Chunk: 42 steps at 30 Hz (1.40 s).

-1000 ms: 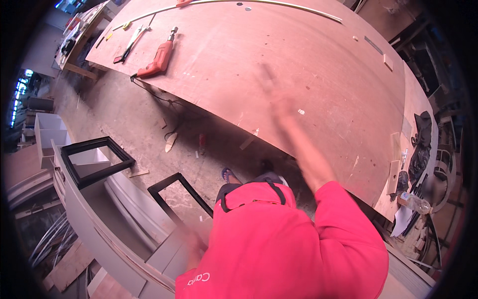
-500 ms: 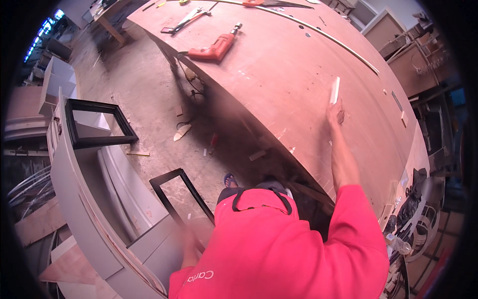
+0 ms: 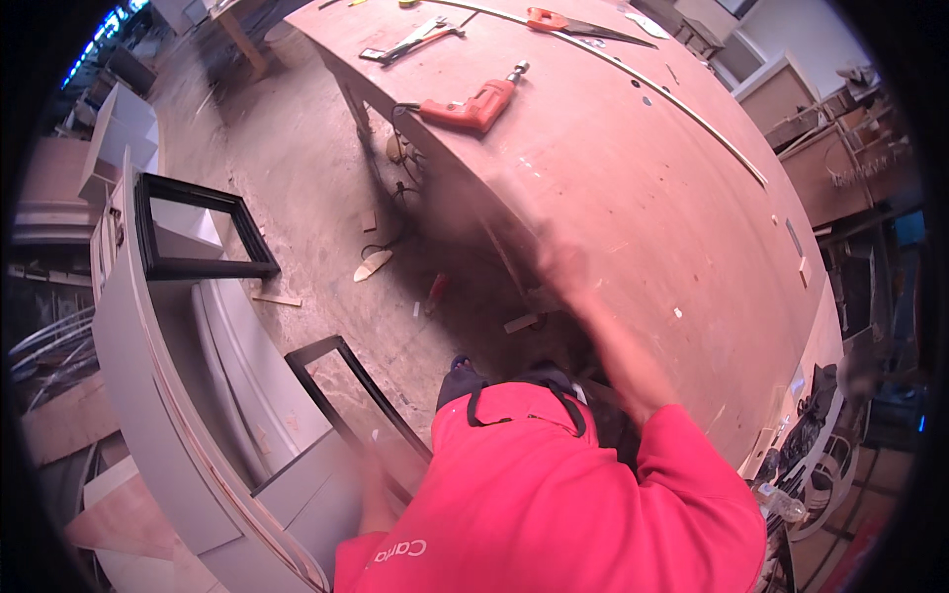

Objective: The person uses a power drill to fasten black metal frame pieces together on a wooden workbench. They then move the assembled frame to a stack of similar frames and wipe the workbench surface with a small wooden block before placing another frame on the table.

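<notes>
My right hand point(image 3: 563, 265) is blurred by motion over the near edge of the wooden table. A faint pale streak ahead of its fingers looks like the thin white strip, closed in the hand. Down at my left side, my left hand point(image 3: 376, 492) is at the lower part of a black rectangular frame point(image 3: 374, 381) with an open or see-through middle. Its fingers are smeared, but they seem to be round the frame's side bar. The frame slants up from the hand, beside a grey cabinet.
On the table point(image 3: 633, 217) lie a red drill point(image 3: 479, 107), a hand saw point(image 3: 583, 27), clamp-like tools point(image 3: 413, 42) and a long thin strip point(image 3: 682, 97). Another black frame point(image 3: 203, 227) rests on the grey cabinet point(image 3: 148, 366). Wood scraps point(image 3: 373, 265) litter the floor.
My right hand has swung left and nearer, from mid-table to the table's edge, and the white strip has left its former spot. My left hand and the black frame have hardly moved.
</notes>
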{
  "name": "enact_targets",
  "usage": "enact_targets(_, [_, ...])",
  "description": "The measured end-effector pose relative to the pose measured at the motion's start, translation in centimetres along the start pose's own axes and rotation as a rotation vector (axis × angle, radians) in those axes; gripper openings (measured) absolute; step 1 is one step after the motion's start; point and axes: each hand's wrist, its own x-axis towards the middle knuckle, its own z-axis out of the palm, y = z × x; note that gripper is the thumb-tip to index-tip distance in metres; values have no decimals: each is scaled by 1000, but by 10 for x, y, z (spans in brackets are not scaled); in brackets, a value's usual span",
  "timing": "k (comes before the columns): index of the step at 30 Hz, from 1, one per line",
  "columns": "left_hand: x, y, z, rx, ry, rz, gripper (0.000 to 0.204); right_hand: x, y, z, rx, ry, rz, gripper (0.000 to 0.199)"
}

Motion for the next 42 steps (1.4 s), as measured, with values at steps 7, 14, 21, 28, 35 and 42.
enact_targets(7, [4, 10, -1, -58, 83, 54, 48, 146, 96, -10, -12, 286, 408, 39])
enact_targets(14, [26, -10, 11, -47, 19, -91, 48, 7, -51, 42, 196, -160, -510, 59])
enact_targets(21, [50, -13, 23, 193, 36, -73, 53, -23, 18, -10, 96, 294, 162, 38])
enact_targets(28, [51, 8, 25, 132, -98, 1, 54, -45, 215, -75, -328, 156, 729, 37])
enact_targets(35, [64, 7, 54, 141, -74, 123, 54, -150, 46, -5, -71, 158, -71, 59])
enact_targets(42, [60, 43, 56, 130, -202, 35, 55, -210, 61, -63, 138, 80, 356, 32])
